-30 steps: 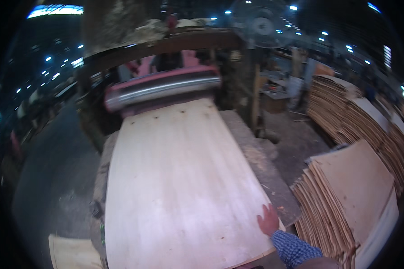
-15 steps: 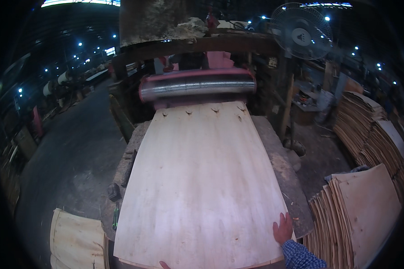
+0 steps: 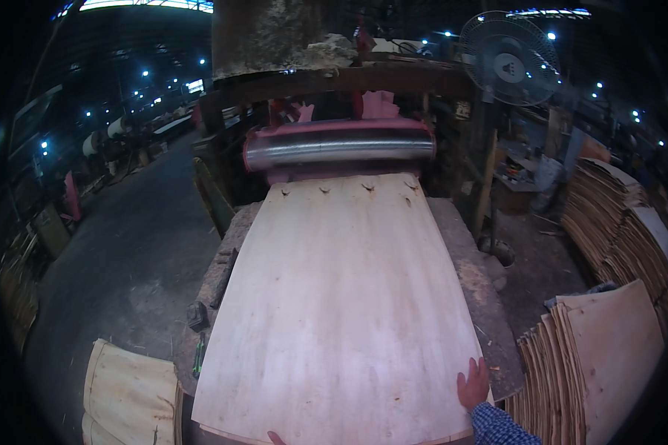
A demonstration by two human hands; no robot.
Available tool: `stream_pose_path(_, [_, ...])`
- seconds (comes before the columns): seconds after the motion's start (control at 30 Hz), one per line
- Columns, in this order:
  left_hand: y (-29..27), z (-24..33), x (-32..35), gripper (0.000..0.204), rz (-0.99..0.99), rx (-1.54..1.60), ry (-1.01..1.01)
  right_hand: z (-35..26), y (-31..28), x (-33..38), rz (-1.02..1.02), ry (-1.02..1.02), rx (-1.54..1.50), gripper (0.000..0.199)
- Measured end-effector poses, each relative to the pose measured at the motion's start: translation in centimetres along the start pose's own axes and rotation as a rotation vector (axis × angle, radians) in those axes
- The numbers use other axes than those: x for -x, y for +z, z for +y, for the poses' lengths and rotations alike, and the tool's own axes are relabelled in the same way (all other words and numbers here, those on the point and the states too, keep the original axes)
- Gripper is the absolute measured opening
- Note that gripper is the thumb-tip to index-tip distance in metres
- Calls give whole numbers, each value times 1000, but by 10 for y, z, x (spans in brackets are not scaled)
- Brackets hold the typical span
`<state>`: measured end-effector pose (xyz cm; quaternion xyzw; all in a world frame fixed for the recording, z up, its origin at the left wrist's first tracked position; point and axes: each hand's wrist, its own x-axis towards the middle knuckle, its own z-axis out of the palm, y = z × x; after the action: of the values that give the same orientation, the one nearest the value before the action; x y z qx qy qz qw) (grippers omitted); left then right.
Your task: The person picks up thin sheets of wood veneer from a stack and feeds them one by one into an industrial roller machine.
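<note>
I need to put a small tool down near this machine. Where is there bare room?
A bare strip of table runs between the veneer sheet and the floor, ahead of the right hand. The sheet covers the middle; veneer stacks crowd the right.

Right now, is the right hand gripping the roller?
No. The right hand lies flat at the near right edge of the wood sheet, far from the roller.

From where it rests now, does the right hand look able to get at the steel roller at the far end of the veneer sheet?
Probably not. The right hand lies on the near right edge of the pale wooden veneer sheet; the shiny steel roller sits beyond the sheet's whole length.
</note>
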<state>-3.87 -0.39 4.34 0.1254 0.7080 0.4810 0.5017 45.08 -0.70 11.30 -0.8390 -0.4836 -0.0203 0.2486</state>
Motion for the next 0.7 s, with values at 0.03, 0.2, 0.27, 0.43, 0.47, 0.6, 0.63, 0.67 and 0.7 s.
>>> stream_pose_path(0.03, [1, 1, 1, 93, 0, 3, 8, 0, 1, 0, 3, -3, 2, 60])
stream_pose_path(0.2, [-6, -14, -19, 88, 15, 65, -38, 2, 2, 0, 6, -17, -2, 60])
stream_pose_path(0.27, [-5, -19, -24, 87, 14, 96, -30, 4, 4, 0, 6, -22, 6, 60])
stream_pose_path(0.43, [-5, -27, -34, 85, -9, 169, -13, 7, 6, 0, 16, -42, 5, 60])
stream_pose_path(0.47, [-5, -28, -35, 85, -13, 179, -9, 4, 5, 0, 14, -42, 5, 60])
stream_pose_path(0.6, [-5, -32, -37, 84, -26, 218, -7, 2, 4, 1, 9, -19, 2, 60])
stream_pose_path(0.63, [-5, -33, -38, 83, -31, 230, -5, 2, 4, 2, 8, -15, -1, 61])
stream_pose_path(0.67, [-5, -34, -38, 83, -35, 241, -4, 3, 4, 2, 7, -11, -3, 61])
stream_pose_path(0.7, [-5, -35, -39, 83, -42, 256, -5, 4, 4, 2, 6, -6, -5, 61])
